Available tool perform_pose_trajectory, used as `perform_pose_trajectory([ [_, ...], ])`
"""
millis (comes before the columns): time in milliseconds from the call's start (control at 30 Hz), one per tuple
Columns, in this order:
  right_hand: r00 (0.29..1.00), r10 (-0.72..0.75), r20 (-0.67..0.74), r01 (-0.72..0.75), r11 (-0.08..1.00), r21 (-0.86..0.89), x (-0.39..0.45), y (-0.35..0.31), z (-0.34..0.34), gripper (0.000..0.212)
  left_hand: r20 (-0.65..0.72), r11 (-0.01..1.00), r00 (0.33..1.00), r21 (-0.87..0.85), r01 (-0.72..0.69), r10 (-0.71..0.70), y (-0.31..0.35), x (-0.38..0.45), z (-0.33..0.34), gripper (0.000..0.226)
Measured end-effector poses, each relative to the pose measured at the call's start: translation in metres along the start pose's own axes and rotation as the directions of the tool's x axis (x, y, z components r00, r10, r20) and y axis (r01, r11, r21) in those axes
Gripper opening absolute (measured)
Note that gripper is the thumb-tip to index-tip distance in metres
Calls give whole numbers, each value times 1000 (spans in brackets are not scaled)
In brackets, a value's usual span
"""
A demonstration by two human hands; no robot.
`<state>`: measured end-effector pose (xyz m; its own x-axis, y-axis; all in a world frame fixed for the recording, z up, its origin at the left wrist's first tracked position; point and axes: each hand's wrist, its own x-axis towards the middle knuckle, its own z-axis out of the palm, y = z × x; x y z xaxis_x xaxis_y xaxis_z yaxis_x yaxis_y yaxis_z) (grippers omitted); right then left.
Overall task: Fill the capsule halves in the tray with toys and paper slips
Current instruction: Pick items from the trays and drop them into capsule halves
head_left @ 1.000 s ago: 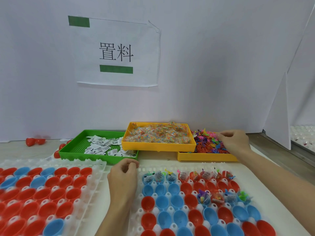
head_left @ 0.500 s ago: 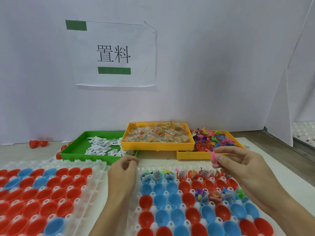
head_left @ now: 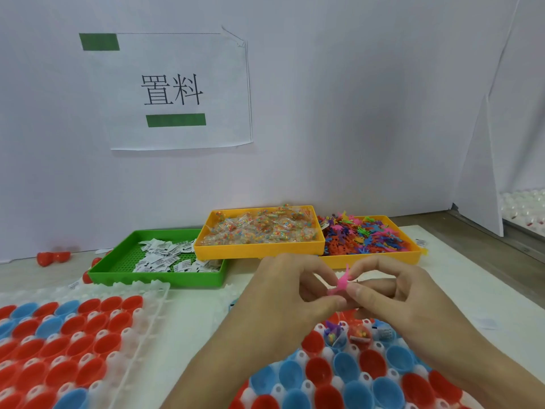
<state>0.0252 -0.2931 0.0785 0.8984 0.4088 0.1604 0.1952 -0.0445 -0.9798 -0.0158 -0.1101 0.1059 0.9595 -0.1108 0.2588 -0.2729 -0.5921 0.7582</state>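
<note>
Two capsule trays occupy the lower frame. The left tray (head_left: 147, 317), lower left, holds red and blue capsule halves (head_left: 76, 343), and every one I can see there is unfilled. The right tray (head_left: 300, 357), lower centre to lower right, is the one I am working; my hands hide its far rows, so I cannot tell how many are filled there. Just below my right wrist three halves carry contents (head_left: 358, 335); the rows nearer me show bare cups. My judgement: the task is at an early stage, with most halves outstanding.

Across mid-frame sit the supplies: a green bin (head_left: 112, 267) of paper slips (head_left: 165, 256), a yellow bin (head_left: 259, 250) of small clear packets, and a second yellow bin (head_left: 380, 259) heaped with coloured toys (head_left: 365, 236).

My left hand (head_left: 283, 299) and right hand (head_left: 395, 293) meet above the right tray, fingertips of both pinching one pink toy (head_left: 342, 283), not yet placed.
</note>
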Motion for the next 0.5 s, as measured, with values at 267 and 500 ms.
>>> perform_pose_trajectory([
  [267,999,37,5,-37,999,-18,-2,0,0,23,-95,974,992,-220,55,-78,-5,6,9,12],
  [500,997,17,-71,-26,992,-128,0,7,-8,10,-105,984,994,176,38,-20,-25,9,-16,25],
])
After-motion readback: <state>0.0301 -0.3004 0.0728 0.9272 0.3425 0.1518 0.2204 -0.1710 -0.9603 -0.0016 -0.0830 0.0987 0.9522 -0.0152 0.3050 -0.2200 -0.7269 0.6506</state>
